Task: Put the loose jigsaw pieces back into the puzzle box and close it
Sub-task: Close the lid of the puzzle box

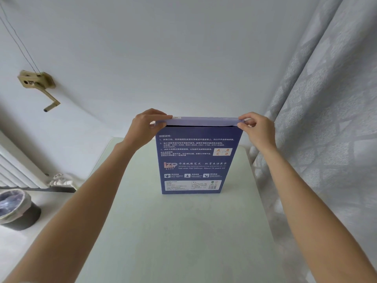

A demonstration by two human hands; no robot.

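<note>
**Both hands on the top flap of the upright box**

A dark blue puzzle box point(192, 160) stands upright on its short end on the white tabletop point(173, 231), toward the far edge and about midway between the left and right edges. Its printed back faces the camera: white lines of text, an "LZP" logo, a small A-B-C-D diagram, and a white label panel near the bottom.

At the top of the box, a paler lid flap point(204, 120) is folded over the opening, with a thin dark gap showing beneath its front edge, so the box is not fully shut.

The left hand point(143, 127) pinches the flap's left corner, thumb below and fingers curled over the top. The right hand point(258, 128) pinches the flap's right corner in the same way, thumb and fingertips closed on the edge. Both forearms reach in from the near corners of the view.

No loose pieces can be seen on the tabletop.

A grey patterned curtain point(326, 119) hangs along the right edge of the table. Left of the table, a white radiator point(18, 170) is fixed to the wall, with a lined bin point(16, 209) on the floor beside it. A brass-coloured crank point(38, 86) is mounted on the wall higher up.
</note>
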